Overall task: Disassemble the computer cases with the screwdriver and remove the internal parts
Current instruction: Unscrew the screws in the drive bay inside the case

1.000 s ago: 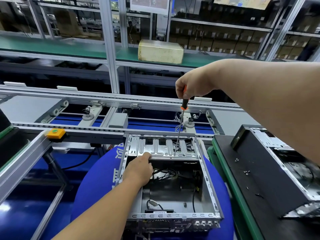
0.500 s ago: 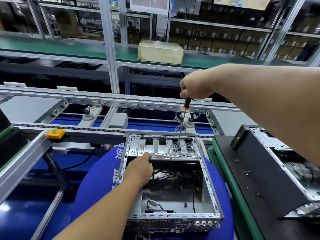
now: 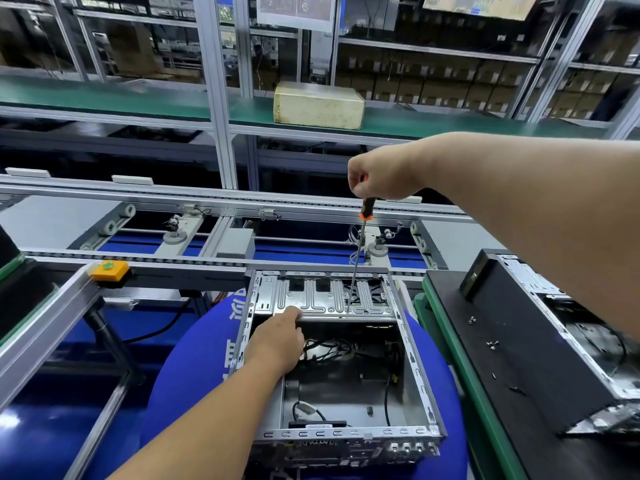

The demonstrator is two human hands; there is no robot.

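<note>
Nearest the camera, on a round blue pad (image 3: 194, 368), one opened computer case (image 3: 341, 434) lies with its top off, loose black cables (image 3: 332, 348) coiled in the hollow; the left hand (image 3: 277, 336) rests at the near edge of the ribbed metal bracket (image 3: 311, 299) spanning the case's far end, fingers curled over that edge in a steadying grip. Over the past second the right hand (image 3: 384, 174) has shifted slightly on the handle while the one screwdriver (image 3: 358, 251) — orange-and-black handle, long steel shaft — stays upright with its tip on the bracket's right part; that points to a screw being turned out, so the bracket is probably the next part to come free. The right hand's grip is closed round the handle's top. To the right, a second case (image 3: 540, 327) lies on its side on a black mat over the green-edged bench (image 3: 450, 341), with at least four loose screws (image 3: 491, 344) scattered near it. Farther off — a conveyor rail (image 3: 221, 202), an orange button box (image 3: 110, 270), and one yellowed box (image 3: 318, 103) on a green shelf.
</note>
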